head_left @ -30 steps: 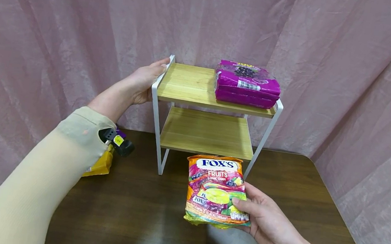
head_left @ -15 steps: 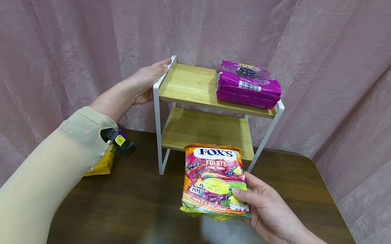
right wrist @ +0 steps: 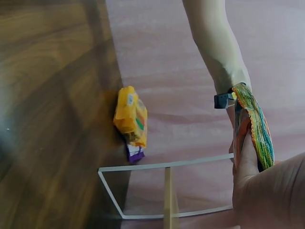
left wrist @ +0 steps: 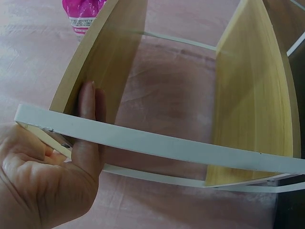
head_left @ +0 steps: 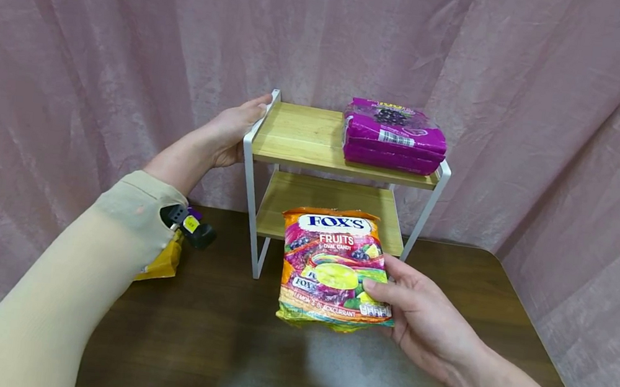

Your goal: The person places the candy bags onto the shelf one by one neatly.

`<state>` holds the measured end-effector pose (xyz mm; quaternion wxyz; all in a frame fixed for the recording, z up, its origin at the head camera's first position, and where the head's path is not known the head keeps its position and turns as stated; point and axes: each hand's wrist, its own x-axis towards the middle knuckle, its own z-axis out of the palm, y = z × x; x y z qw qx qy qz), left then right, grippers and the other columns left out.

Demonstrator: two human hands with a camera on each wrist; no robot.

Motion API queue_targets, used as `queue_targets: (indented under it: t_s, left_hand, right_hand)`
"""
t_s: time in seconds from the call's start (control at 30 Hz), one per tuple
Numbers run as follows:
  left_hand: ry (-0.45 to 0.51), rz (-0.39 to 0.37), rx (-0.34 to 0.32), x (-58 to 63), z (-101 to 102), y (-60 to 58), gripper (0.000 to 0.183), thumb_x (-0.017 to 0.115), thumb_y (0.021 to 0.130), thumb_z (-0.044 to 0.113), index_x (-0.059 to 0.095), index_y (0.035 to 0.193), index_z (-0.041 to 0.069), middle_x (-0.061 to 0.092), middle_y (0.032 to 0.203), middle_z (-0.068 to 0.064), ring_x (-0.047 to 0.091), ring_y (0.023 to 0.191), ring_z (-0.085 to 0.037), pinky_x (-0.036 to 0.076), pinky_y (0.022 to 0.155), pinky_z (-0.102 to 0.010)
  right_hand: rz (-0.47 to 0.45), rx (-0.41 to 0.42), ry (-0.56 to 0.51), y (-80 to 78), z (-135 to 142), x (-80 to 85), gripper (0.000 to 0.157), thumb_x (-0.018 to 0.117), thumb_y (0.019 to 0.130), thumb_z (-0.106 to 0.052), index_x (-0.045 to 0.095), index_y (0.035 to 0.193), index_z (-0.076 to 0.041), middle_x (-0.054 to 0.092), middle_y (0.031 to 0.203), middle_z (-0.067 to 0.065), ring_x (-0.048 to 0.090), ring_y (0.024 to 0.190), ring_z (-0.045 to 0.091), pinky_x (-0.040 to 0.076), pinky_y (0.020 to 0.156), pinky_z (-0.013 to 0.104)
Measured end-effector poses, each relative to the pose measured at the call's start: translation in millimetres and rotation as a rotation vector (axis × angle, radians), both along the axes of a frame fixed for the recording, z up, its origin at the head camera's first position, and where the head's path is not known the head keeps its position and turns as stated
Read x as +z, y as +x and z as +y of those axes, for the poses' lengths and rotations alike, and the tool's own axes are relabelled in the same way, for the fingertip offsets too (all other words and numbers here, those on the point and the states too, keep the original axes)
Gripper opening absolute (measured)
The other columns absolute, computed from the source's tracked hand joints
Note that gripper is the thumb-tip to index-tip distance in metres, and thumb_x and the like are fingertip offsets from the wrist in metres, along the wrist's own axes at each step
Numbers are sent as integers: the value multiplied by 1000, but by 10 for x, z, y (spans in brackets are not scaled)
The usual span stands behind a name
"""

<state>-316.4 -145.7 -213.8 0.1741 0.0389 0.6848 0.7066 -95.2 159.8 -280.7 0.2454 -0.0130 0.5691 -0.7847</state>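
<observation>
My right hand [head_left: 432,317] grips a Fox's Fruits candy bag [head_left: 336,271] by its right edge, thumb on the front and fingers behind. The bag hangs upright above the table, overlapping the lower shelf's front edge in the head view. My left hand [head_left: 234,130] holds the two-tier shelf rack [head_left: 304,137] at its upper left side. In the left wrist view, fingers [left wrist: 86,102] pass behind the white frame bar [left wrist: 143,136] and reach under the top board. On the right half of the top board lies a purple package [head_left: 394,138] with a dark fruit picture.
Left of the rack, a yellow package [head_left: 163,260] and a purple item [right wrist: 135,153] lie on the brown table [head_left: 190,331], partly hidden behind the left sleeve in the head view. A pink curtain [head_left: 135,33] hangs behind. The lower wooden shelf [head_left: 332,195] sits below the top board.
My right hand has carried the candy bag up and slightly left, closer to the rack. The left hand keeps its hold on the rack, which has hardly moved.
</observation>
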Motion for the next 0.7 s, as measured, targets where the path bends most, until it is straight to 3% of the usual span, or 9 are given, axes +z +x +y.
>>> queue_targets:
  t_s: [0.3, 0.7]
  left_hand:
    - [4, 7, 3, -6, -10, 9, 52, 25, 112, 42, 17, 163, 47, 53, 130, -11, 69, 71, -14, 59, 61, -28]
    - [0, 20, 20, -12, 7, 14, 52, 25, 112, 40, 17, 163, 45, 51, 138, -15, 70, 73, -15, 60, 62, -28]
  right_hand:
    - [7, -18, 14, -63, -69, 132, 59, 60, 105, -13, 33, 157, -11, 57, 141, 18, 67, 116, 25, 53, 100, 42]
    - [32, 0, -43, -188, -200, 344, 61, 58, 106, -13, 29, 159, -9, 52, 146, 17, 65, 119, 25, 52, 101, 41]
